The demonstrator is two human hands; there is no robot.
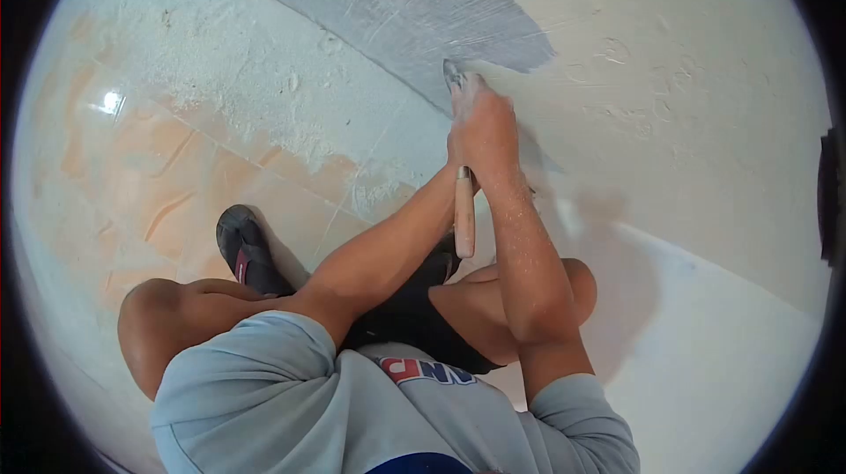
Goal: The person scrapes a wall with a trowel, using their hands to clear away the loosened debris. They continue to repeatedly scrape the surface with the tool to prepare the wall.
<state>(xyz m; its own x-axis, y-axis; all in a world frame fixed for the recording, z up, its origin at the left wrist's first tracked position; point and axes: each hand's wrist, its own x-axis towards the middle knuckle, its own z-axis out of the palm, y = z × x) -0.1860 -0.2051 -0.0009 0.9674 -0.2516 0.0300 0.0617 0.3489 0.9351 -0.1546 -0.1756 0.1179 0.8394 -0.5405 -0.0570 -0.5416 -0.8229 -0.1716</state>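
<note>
Down at the grey patch's (397, 11) edge, the right hand (489, 122) closes on the blade (452, 71), tip against the pale wall (652, 113)! Tucked against it is the left hand (458, 141), partly hidden; its grip I can't tell. A wooden handle (464, 218) pokes back below the wrists. Across the shirt (352, 417), upside-down red and blue letters: N reads clearly, while the shoe's (251, 249) tiny red-backed label is unreadable.

Wooden-handled scraper (465, 218), blade tip at the grey patch (414, 16)
</note>
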